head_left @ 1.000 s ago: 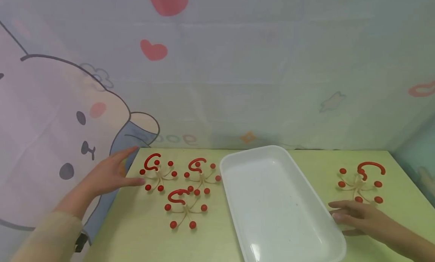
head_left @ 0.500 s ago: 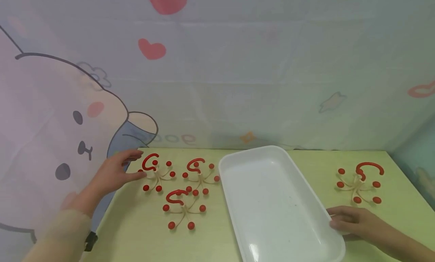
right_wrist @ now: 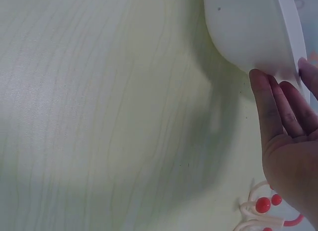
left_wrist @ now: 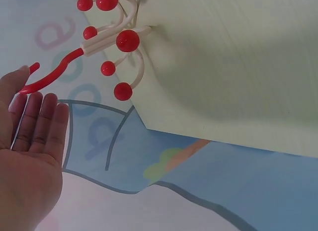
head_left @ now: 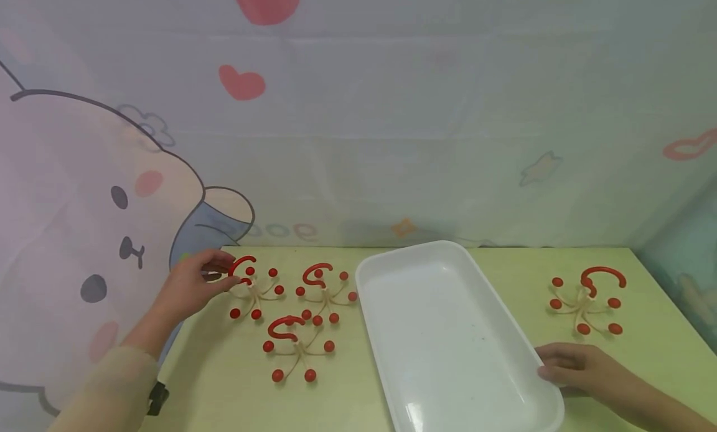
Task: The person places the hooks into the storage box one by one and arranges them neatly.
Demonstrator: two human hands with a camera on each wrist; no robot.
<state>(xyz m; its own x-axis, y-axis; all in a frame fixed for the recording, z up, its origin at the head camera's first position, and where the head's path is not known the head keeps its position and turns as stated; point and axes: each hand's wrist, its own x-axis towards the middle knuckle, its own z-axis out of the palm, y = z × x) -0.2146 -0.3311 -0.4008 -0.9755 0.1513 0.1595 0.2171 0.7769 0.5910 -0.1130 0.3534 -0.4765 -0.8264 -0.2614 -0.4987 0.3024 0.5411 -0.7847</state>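
Cream multi-armed object with red ball tips, red hooked handle (head_left: 253, 288), stands well left of white rectangular tray (head_left: 448, 332). Left grip (head_left: 193, 284) around handle, fingers fairly straight, unclenched; contact unclear. Right grip (head_left: 585, 368) grasping tray's right rim, fingers against outer wall. Matching objects: one just left of tray (head_left: 325, 295), another left, nearer viewer (head_left: 299, 347), third right (head_left: 584, 302). Pale yellow-green surface (head_left: 210, 382) beneath tray.

A pale yellow-green, wood-grained table (head_left: 224, 382) carries a white rectangular tray (head_left: 442, 332), set at a slant near its middle. Three red-hooked, ball-tipped massagers (head_left: 299, 347) stand clustered to the tray's left; a fourth massager (head_left: 585, 300) stands apart to its right.
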